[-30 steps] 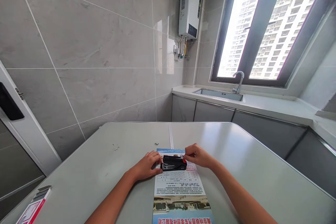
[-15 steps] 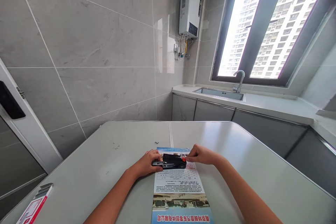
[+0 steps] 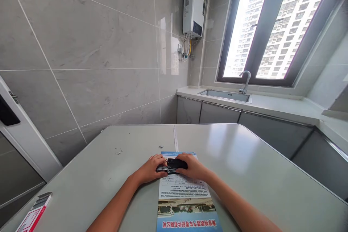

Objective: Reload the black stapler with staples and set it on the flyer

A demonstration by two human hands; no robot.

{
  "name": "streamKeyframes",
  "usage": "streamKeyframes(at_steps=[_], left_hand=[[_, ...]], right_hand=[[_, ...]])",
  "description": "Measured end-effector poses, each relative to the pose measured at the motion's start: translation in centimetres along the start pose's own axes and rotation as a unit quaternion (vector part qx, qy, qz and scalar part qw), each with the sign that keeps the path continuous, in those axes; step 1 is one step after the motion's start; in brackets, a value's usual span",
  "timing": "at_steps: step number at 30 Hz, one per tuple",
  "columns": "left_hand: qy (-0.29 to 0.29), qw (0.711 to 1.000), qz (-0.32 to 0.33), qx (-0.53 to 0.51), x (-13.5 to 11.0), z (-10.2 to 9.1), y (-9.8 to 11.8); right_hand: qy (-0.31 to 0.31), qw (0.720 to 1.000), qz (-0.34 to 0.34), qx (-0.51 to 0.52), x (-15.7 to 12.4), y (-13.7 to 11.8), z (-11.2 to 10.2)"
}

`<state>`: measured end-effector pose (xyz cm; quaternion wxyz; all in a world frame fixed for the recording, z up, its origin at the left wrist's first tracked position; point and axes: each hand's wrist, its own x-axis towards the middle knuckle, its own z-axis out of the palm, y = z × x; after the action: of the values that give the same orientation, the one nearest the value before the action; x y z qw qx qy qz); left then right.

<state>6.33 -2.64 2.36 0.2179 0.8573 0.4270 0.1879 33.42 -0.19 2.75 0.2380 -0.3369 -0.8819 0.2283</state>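
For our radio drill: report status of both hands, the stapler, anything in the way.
Left hand holds stapler by metal end; right hand grips black body. Stapler over printed paper. Small dark piece beyond, not in the way.

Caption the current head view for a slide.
Left hand and right hand hold a black stapler over a printed leaflet on a pale table.

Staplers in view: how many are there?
1. The black stapler is over the printed sheet, gripped between the left hand and right hand, which partly hide it.
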Motion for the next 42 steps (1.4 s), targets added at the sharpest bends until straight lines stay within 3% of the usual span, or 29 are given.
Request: streamKeyframes(at_steps=[7,12,14,16,19,22,28,36,39,42], left_hand=[[0.010,1.000,0.004,-0.026,-0.2,-0.2,0.2],[0.087,0.984,-0.015,-0.151,0.3,-0.1,-0.3],[0.121,0.958,-0.041,-0.258,0.6,0.3,-0.5],[0.135,0.911,-0.064,-0.384,0.9,0.9,-0.6],[0.095,0.837,-0.079,-0.533,1.0,1.5,-0.4],[0.043,0.788,-0.081,-0.609,0.8,1.3,0.0],[0.018,0.764,-0.081,-0.640,0.6,0.6,0.4],[0.028,0.748,-0.100,-0.655,0.5,0.5,0.2],[0.032,0.738,-0.105,-0.666,0.5,0.8,-0.3],[0.038,0.714,-0.103,-0.691,0.6,1.0,-0.8]], right_hand=[[0.011,1.000,-0.003,0.003,-0.1,0.1,0.0],[0.104,0.993,-0.043,0.016,-0.1,0.0,-0.5],[0.153,0.985,-0.082,-0.002,-0.2,0.1,-0.4],[0.191,0.972,-0.126,-0.052,-0.3,0.2,-0.3],[0.201,0.948,-0.186,-0.161,-0.6,0.2,-0.1],[0.180,0.929,-0.219,-0.237,-0.9,0.0,0.0],[0.169,0.901,-0.255,-0.308,-1.0,-0.1,0.1],[0.217,0.831,-0.323,-0.397,-1.0,-1.2,-1.1],[0.222,0.827,-0.324,-0.403,-1.1,-1.5,-1.5],[0.225,0.842,-0.307,-0.383,-1.1,-1.1,-1.5]])
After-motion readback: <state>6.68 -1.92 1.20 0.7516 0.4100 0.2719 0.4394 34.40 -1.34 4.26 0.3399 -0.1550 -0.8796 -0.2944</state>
